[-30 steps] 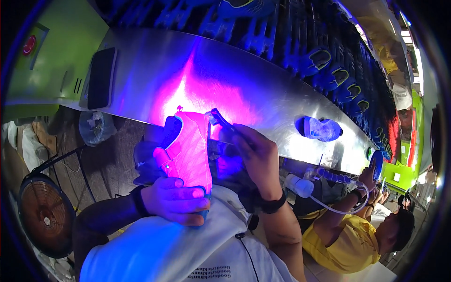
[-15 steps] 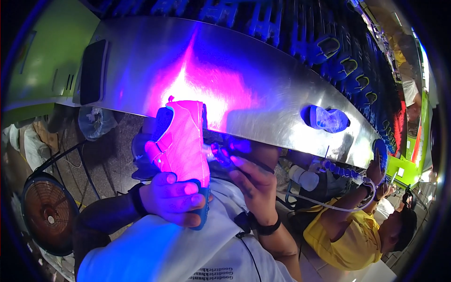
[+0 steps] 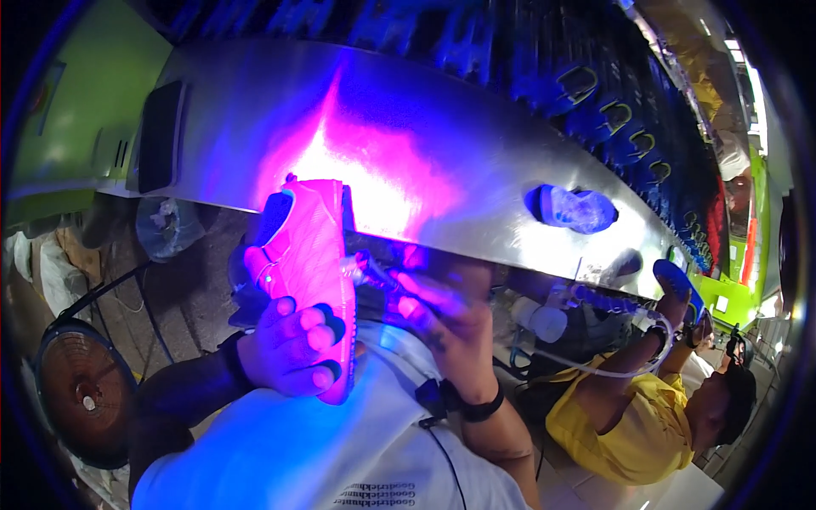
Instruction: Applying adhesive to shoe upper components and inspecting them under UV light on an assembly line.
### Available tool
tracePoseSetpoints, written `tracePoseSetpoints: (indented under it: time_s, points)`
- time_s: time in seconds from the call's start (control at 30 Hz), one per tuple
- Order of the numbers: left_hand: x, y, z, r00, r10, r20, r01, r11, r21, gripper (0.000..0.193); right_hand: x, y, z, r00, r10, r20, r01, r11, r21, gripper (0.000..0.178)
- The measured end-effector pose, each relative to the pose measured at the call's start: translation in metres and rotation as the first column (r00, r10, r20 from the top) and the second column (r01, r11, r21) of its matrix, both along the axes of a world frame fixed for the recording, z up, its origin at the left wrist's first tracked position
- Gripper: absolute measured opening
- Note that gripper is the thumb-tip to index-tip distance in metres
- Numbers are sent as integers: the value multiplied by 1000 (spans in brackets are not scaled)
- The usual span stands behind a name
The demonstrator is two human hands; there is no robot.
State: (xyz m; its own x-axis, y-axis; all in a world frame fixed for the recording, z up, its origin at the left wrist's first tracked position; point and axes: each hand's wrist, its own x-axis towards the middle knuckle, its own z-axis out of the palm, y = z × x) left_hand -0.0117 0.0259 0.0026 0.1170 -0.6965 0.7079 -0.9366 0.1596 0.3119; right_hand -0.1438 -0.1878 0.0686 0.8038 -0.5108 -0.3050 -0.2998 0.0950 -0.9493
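Observation:
My left hand (image 3: 289, 353) is wrapped round the lower end of a shoe (image 3: 306, 242), which stands on end before my chest under pink and blue light. The shoe's dark opening is at the upper left, and its sole edge runs down the right side. Close to that edge, my right hand (image 3: 455, 327) grips a small shiny tool (image 3: 364, 270) with bent fingers. The tool's tip reaches the shoe's side; motion blur and glare hide its exact kind, and I cannot tell whether it touches.
A metal table (image 3: 476, 170) spans the space ahead, with a blue-lit shoe sole (image 3: 580, 210) on it at right. Dark racks stand behind. To my right, a person in a yellow shirt (image 3: 620, 416) holds a blue sole (image 3: 674, 280). A fan (image 3: 85, 395) stands at left.
The shoe has shifted slightly left and turned, so more of its sole edge shows. My right hand has brought the shiny tool to its side. The co-worker's blue sole has tilted.

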Motion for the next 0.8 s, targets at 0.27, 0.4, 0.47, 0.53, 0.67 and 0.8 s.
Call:
tracePoseSetpoints:
  time_s: [0.27, 0.4, 0.47, 0.53, 0.67, 0.8]
  points:
    - [4, -8, 35, 997, 74, -7, -71, 977, 203, 51, -13, -5, 41, 998, 52, -19, -55, 960, -276, 32]
    - [3, -29, 64, 979, 110, -170, -56, 953, 297, 56, -13, -7, 56, 999, 35, -13, -37, 953, -299, 30]
    - [6, -38, 66, 983, 172, -62, -147, 946, 288, 65, -14, -10, 62, 999, 34, -10, -35, 945, -327, 30]
    - [11, -48, 71, 970, 238, 41, -240, 931, 277, 73, -12, -12, 68, 997, 62, 43, -38, 906, -421, 33]
    - [27, -66, 91, 964, 218, -154, -176, 953, 248, 90, -11, -15, 74, 993, 65, 96, -13, 883, -469, 34]
    - [40, -79, 114, 932, 161, -325, -84, 967, 240, 95, -4, -16, 70, 979, 22, 205, 94, 838, -537, 36]
